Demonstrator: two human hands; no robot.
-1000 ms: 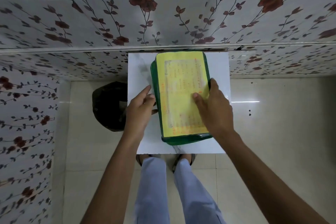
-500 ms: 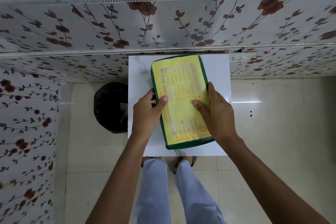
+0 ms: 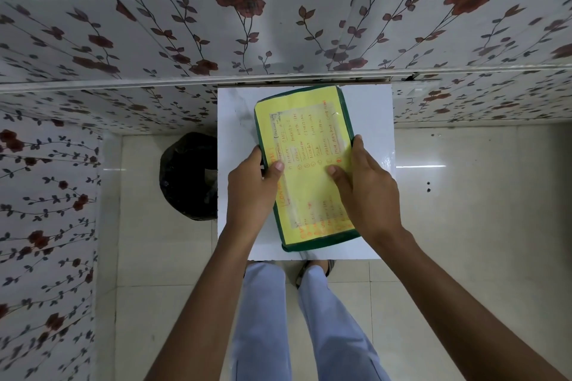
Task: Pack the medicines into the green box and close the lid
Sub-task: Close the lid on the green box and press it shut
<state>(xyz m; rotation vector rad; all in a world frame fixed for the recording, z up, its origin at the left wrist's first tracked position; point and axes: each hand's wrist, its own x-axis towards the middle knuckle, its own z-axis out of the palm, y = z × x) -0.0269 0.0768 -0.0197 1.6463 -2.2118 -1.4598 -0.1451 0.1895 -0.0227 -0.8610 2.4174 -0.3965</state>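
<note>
The green box (image 3: 345, 108) lies on a small white table (image 3: 371, 120), its lid down. A yellow sheet with orange handwriting (image 3: 306, 139) covers the lid. My left hand (image 3: 252, 189) grips the box's left edge, thumb on the lid. On the right side, my right hand (image 3: 366, 185) holds the box with its fingers along the edge and thumb pressed on the yellow sheet. No medicines are visible; the inside of the box is hidden.
A black bin (image 3: 188, 176) stands on the tiled floor just left of the table. Floral-patterned wall panels (image 3: 278, 34) run behind the table and along the left. My legs (image 3: 309, 318) stand at the table's near edge.
My left hand moved from the table beside the box onto its left edge and gripped it. The box has turned slightly and slid a little toward me.
</note>
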